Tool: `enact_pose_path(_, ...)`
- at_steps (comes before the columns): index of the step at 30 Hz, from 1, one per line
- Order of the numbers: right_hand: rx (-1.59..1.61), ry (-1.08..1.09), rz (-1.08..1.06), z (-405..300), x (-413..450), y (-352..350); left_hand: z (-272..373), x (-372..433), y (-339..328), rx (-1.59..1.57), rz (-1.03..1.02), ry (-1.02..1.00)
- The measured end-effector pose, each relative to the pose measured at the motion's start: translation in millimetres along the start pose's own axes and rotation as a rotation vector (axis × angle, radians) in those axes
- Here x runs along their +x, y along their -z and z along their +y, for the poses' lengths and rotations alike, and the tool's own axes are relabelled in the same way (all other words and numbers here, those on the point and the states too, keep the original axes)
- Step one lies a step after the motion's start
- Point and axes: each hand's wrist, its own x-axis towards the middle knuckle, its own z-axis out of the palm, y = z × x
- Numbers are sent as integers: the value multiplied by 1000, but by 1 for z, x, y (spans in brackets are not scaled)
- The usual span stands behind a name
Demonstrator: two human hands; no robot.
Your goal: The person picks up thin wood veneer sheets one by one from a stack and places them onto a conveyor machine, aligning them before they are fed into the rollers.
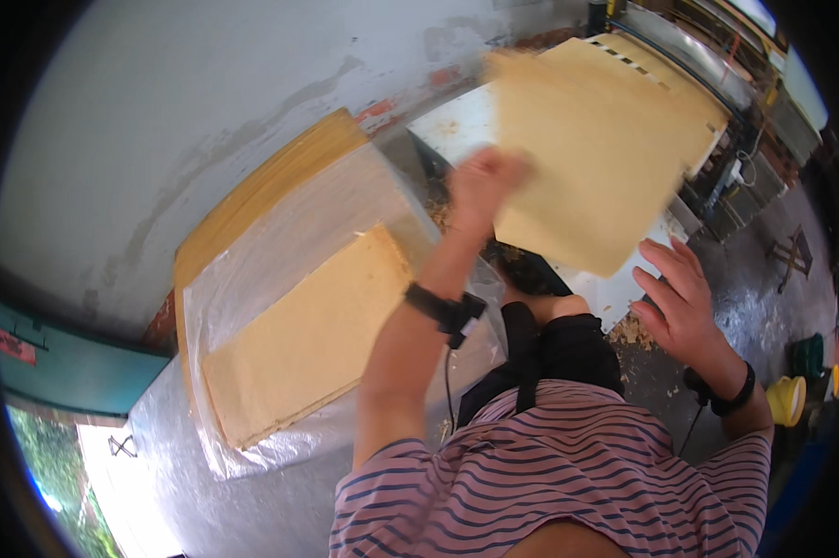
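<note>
A large tan sheet [586,153], blurred along its far edge, lies or hangs over a white-topped table in front of me. My left hand [489,181] is blurred at the sheet's left edge with its fingers curled in; it appears to pinch that edge. Near the sheet's lower right corner, my right hand [674,296] is raised with its fingers apart, holding nothing. To my left, a stack of smaller tan sheets [301,335] rests on clear plastic film [280,258], which covers a larger stack of tan boards [273,174].
Beyond the sheet stands a machine with a bar [677,63] across its bed. Shavings [632,331] litter the floor beside the white table [454,122]. A yellow container [785,401] and a small folding stool [792,258] stand at the right. A stained wall runs along the left.
</note>
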Motion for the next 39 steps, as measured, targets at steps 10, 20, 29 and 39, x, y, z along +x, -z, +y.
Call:
enact_pose_path(10,189,-108,-448,6,-7,-104,69,-108,405,-383,733,-319)
enact_pose_path(20,194,-151,-641,10,-4,-133,-10,-354,507,1802,1155,727)
enact_pose_path(29,165,-177,-702,13,-4,-140,-55,-425,549,1653,1206,838)
enact_pose_path(39,167,-200,-729,15,-13,-151,-44,-418,533,1841,750,396)
